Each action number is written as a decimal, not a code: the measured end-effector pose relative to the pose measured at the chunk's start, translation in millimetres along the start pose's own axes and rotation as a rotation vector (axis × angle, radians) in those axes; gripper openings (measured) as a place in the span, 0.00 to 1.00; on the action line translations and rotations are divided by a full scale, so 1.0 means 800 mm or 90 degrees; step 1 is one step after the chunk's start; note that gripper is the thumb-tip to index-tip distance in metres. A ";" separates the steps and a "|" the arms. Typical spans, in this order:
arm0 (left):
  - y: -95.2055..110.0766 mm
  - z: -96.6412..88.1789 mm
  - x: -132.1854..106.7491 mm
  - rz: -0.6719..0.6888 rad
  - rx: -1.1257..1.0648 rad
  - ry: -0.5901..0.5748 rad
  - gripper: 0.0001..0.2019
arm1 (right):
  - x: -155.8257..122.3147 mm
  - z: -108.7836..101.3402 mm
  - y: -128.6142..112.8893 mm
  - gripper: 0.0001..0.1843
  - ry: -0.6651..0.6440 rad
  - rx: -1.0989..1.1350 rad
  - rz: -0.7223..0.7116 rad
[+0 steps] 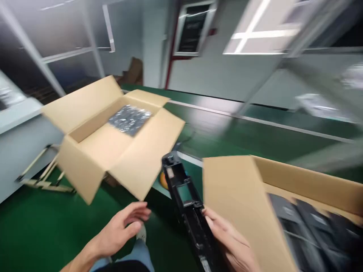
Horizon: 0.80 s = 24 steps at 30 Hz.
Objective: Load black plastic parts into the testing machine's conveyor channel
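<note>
My right hand (229,241) grips a long black plastic part (187,204) that points up and away from me, next to the flap of a cardboard box (235,196) at the right. That box holds several more black parts (312,230). My left hand (121,226) hovers empty below the part, fingers apart and reaching toward it. An open cardboard box (113,143) stands at the left with a shiny silver bag (129,119) lying in its bottom.
The floor (42,226) is green. A light grey cabinet or machine (17,151) is at the far left, with pale slats (42,177) on the floor beside it. A green surface with a white stripe (255,124) runs behind the boxes. The picture is motion-blurred.
</note>
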State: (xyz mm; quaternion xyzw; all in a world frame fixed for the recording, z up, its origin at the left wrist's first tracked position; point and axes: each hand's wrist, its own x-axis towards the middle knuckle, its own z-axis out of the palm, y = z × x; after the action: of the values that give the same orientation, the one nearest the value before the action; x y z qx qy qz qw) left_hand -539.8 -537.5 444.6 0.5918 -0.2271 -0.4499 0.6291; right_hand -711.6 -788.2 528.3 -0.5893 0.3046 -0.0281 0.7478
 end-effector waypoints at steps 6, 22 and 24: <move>0.045 -0.096 -0.094 0.282 -0.242 0.048 0.36 | 0.100 0.194 -0.034 0.25 -0.505 -0.126 0.219; 0.012 -0.291 -0.405 0.415 -0.185 0.587 0.33 | 0.182 0.683 0.060 0.27 -1.039 -0.331 0.276; 0.011 -0.318 -0.419 0.433 -0.195 0.607 0.34 | 0.191 0.730 0.067 0.27 -1.057 -0.350 0.270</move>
State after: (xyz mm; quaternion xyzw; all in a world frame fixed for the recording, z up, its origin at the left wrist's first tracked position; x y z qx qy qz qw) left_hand -494.0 -121.2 486.1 0.5255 -0.0290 0.0637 0.8479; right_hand -318.8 -328.8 485.7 -0.5094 -0.2356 0.6193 0.5491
